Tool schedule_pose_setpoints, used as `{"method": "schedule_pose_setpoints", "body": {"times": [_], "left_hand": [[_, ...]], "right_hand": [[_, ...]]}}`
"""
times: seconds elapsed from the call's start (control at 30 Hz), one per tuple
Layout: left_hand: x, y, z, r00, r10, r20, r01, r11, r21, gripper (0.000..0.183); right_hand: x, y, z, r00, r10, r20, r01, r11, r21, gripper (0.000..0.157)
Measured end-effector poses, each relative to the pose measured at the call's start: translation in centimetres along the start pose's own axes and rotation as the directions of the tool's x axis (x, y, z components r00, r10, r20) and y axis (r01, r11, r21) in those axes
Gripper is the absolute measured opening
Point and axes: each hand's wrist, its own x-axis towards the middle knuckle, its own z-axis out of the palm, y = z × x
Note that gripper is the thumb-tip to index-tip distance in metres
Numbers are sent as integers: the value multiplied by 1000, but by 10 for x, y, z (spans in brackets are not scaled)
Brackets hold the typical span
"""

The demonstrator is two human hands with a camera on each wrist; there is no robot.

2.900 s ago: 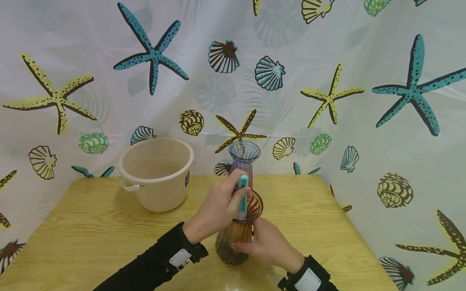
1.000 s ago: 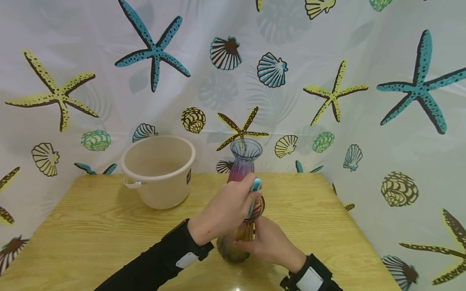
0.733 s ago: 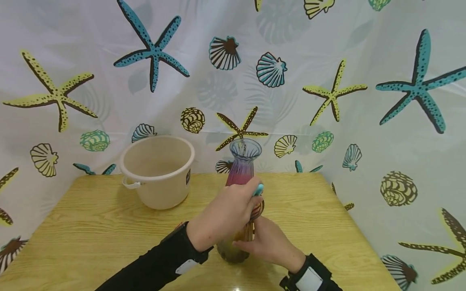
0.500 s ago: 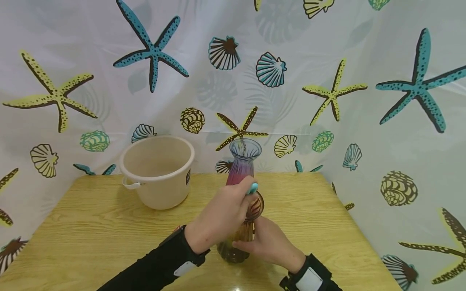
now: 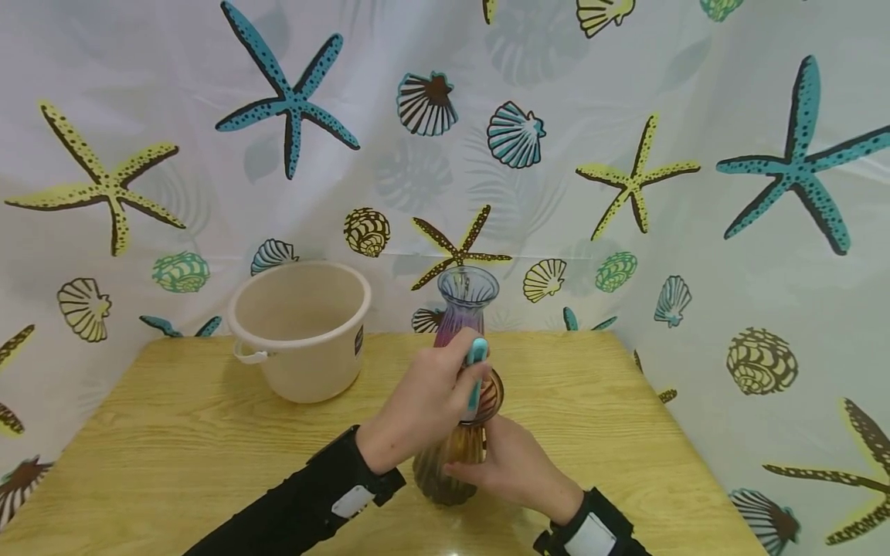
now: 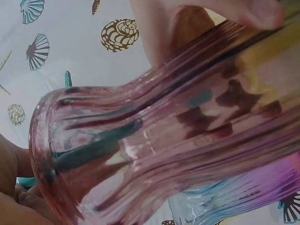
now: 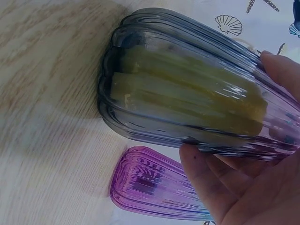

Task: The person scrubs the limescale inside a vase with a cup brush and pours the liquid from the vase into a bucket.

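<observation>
My left hand grips the teal handle of a bottle brush, which goes down through the mouth of a ribbed amber-and-grey glass vase. In the right wrist view, the yellowish-green sponge-like head of the brush shows through the glass near the vase's base. The right hand holds this vase around its right side, thumb across the front. In the left wrist view the vase's flared neck looks pinkish, with the teal handle seen through it. Behind stands a second vase, blue fading to purple-pink.
A cream bucket with a side handle stands at the back left of the wooden table. A white curtain printed with starfish and shells hangs behind and to the right.
The left hand pushed the brush deeper and tilted it. Since half a second ago it has risen slightly, so more teal handle shows. The right hand keeps holding the vase in place.
</observation>
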Motion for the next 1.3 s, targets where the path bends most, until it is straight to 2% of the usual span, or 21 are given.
{"method": "schedule_pose_setpoints", "body": {"times": [0.1, 0.3, 0.43, 0.6, 0.77, 0.87, 0.97, 1.1, 1.3], "left_hand": [[0, 1, 0, 1000, -1, 10, 1, 1000, -29, 8], [0, 1, -7, 998, -43, 47, 45, 998, -53, 4], [0, 5, -11, 995, -58, 84, 58, 998, 10, 6], [0, 11, -13, 991, -41, 129, 28, 995, 101, 7], [-3, 17, -12, 989, -14, 145, -13, 983, 185, 11], [-5, 20, -10, 991, 21, 132, -50, 975, 217, 10], [-8, 18, -7, 993, 52, 102, -72, 975, 210, 9], [-10, 12, -2, 996, 76, 47, -83, 982, 169, 7], [-6, 3, 1, 999, 53, -10, -53, 997, 60, 11]], "right_hand": [[0, 0, 1, 1000, -12, -3, 12, 1000, 5, 91], [1, 0, 0, 1000, 0, 0, 0, 1000, 20, 77], [1, 0, 0, 1000, 0, -3, 0, 1000, 18, 78], [2, 1, 2, 1000, -16, -1, 16, 1000, 20, 82], [3, 1, 4, 1000, -25, -2, 25, 1000, 14, 82], [2, 2, 3, 1000, -16, -7, 16, 1000, 6, 84], [2, 2, 2, 1000, -10, -12, 10, 1000, 2, 86], [2, 2, 2, 1000, -7, -10, 7, 1000, 0, 87], [1, 3, 2, 1000, -8, -10, 8, 1000, 11, 84]]}}
